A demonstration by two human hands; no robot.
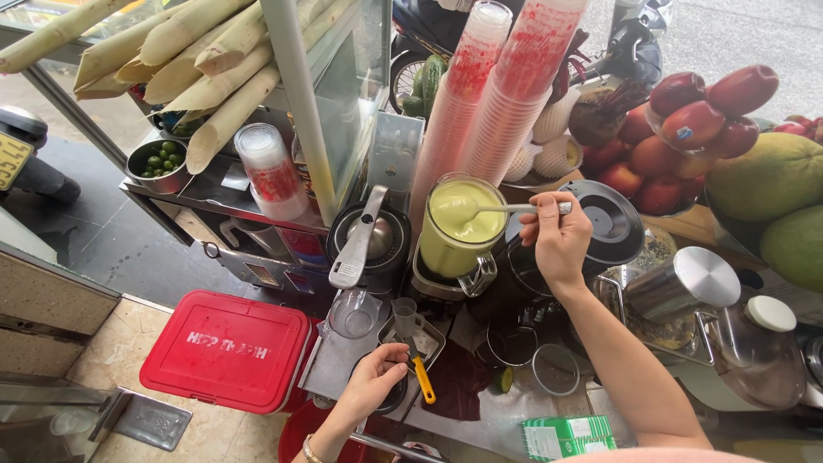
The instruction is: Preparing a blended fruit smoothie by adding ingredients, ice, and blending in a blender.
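Blender jug [460, 230] hemmed: cup stacks [493, 94] behind, juicer [370, 240] beside.

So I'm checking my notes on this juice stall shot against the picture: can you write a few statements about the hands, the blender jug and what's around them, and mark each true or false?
1. The right hand holds a spoon in the blender jug. True.
2. The jug holds a dark red liquid. False: it is a pale yellow-green blend.
3. The left hand is by a yellow-handled tool. True.
4. The red cooler box stands open. False: its lid is shut.
5. Red apples are piled to the right of the stacked plastic cups. True.
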